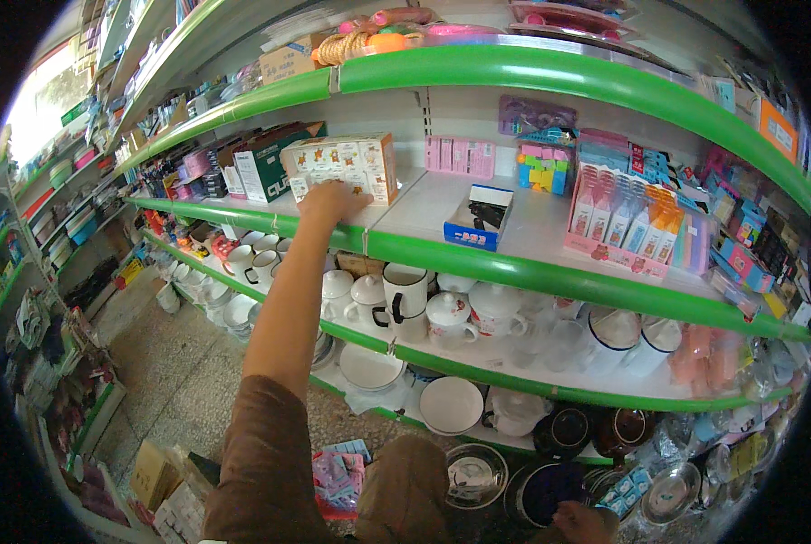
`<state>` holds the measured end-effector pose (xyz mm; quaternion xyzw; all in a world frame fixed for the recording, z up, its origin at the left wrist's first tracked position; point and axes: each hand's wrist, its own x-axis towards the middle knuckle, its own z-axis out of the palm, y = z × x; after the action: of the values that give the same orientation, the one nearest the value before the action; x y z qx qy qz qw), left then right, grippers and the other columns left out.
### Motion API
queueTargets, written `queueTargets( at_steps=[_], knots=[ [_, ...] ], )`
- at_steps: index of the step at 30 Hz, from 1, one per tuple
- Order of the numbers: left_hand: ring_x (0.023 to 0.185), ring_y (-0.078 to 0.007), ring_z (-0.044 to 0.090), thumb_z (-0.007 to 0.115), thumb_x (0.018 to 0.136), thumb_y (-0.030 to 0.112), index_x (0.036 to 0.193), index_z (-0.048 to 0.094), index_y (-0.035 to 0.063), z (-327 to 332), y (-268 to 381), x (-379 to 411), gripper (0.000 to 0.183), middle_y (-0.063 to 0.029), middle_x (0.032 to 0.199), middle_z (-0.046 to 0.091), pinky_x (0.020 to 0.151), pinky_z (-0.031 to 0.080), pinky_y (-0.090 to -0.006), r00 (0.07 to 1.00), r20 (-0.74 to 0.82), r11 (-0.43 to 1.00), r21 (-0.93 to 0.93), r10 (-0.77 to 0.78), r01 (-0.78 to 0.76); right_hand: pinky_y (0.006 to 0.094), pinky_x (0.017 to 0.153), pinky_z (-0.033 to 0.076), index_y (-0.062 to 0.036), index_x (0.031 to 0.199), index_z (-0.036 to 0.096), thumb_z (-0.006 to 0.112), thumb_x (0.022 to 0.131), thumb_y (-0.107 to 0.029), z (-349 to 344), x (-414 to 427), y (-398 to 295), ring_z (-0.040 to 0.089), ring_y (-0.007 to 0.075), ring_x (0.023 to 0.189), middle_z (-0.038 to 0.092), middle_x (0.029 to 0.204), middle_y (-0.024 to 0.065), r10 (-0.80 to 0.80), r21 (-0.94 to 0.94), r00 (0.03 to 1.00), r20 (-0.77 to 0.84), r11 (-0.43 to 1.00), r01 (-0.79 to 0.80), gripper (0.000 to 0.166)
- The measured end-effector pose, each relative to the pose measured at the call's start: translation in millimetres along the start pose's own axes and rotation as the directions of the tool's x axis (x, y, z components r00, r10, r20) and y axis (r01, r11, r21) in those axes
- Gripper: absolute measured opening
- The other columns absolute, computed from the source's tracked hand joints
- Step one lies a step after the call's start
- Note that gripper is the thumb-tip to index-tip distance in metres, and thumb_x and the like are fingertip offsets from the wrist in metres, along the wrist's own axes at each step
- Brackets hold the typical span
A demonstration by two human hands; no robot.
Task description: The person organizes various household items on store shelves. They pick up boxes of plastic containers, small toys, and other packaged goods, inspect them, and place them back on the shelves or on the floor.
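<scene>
My left hand (pixel 332 204) reaches up to the shelf and touches the lower front of a white and orange box with small cartoon prints (pixel 341 160); whether its fingers grip the box is not clear. A dark green carton (pixel 269 170) stands just left of it, and a pink packaged card (pixel 460 156) leans at the back to the right. Farther right on the same shelf is a small open blue box (pixel 472 236) with black items inside. My right hand (pixel 579 522) is low at the bottom edge, by a dark cloth or bag (pixel 555 489); its fingers are partly hidden.
Green shelf edges (pixel 568 272) run across in front of me. White enamel mugs (pixel 405 289) and bowls (pixel 452 406) fill the lower shelves. A pink display box of pens (pixel 616 238) stands at right. Pans (pixel 475 476) and a pink package (pixel 339 479) lie by my knee.
</scene>
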<state>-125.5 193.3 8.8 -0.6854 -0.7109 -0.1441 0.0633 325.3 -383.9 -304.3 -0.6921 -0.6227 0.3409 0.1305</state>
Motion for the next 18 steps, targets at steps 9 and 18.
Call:
queueTargets(
  at_steps=[9, 18],
  knots=[
    [0.116, -0.0309, 0.061, 0.063, 0.072, 0.069, 0.126, 0.063, 0.018, 4, -6, 11, 0.074, -0.0104, 0.127, 0.063, 0.095, 0.049, -0.0457, 0.995, -0.005, 0.995, 0.01, -0.097, 0.097, 0.0446, 0.057, 0.045, -0.0123, 0.139, 0.047, 0.052, 0.1, -0.032, 6, 3, 10, 0.058, 0.0287, 0.064, 0.065, 0.083, 0.0119, -0.097, -0.09, 0.995, -0.022, 0.991, 0.095, 0.044],
    [0.113, -0.0306, 0.063, 0.068, 0.073, 0.057, 0.121, 0.066, 0.0132, -16, 6, -2, 0.066, -0.0125, 0.124, 0.065, 0.093, 0.05, -0.0425, 0.997, 0.07, 0.999, 0.038, 0.019, -0.022, 0.0428, 0.058, 0.045, -0.0136, 0.143, 0.044, 0.048, 0.101, -0.028, 31, 5, 60, 0.06, 0.0263, 0.068, 0.068, 0.105, 0.0071, -0.253, -0.364, 0.966, -0.045, 0.905, 0.22, 0.044]
  ],
)
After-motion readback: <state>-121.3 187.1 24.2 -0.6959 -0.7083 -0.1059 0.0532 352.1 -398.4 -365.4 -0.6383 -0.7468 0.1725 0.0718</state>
